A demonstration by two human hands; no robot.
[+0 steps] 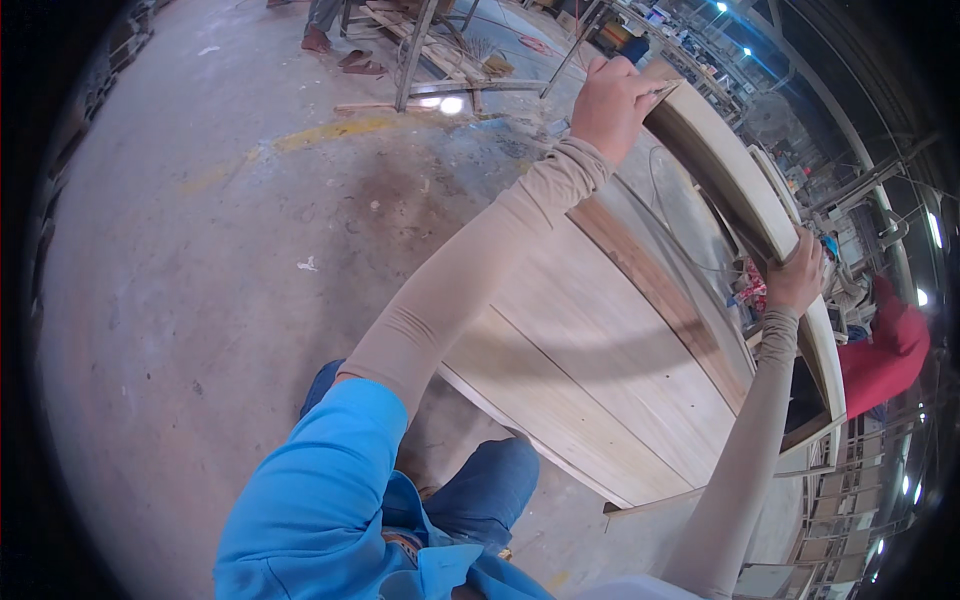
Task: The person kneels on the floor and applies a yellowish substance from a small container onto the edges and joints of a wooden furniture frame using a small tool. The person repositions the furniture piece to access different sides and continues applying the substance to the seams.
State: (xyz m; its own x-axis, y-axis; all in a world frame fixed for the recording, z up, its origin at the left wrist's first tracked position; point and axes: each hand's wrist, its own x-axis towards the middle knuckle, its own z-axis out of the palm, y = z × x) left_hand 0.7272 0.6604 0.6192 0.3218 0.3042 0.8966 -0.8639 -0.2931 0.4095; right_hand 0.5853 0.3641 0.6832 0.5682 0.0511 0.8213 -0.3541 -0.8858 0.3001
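In front of me stands a pale wooden furniture frame with a long curved rail (735,170). Its planked panel (600,350) lies below, with a darker board (665,290) along one side. My left hand (612,108) is closed at the rail's far upper end, and a small tan piece shows by its fingertips, too small to name. Farther down the rail, my right hand (797,276) is wrapped over the edge, its fingers partly hidden behind the wood. Both arms are in beige sleeves, and the left forearm passes over the panel's near side.
A person in a red top (885,345) is beyond the frame on the right. At the top, another person's foot (316,40) and sandals (362,63) are by a metal-legged stand (418,55) with wood strips. The concrete floor (200,300) spreads left.
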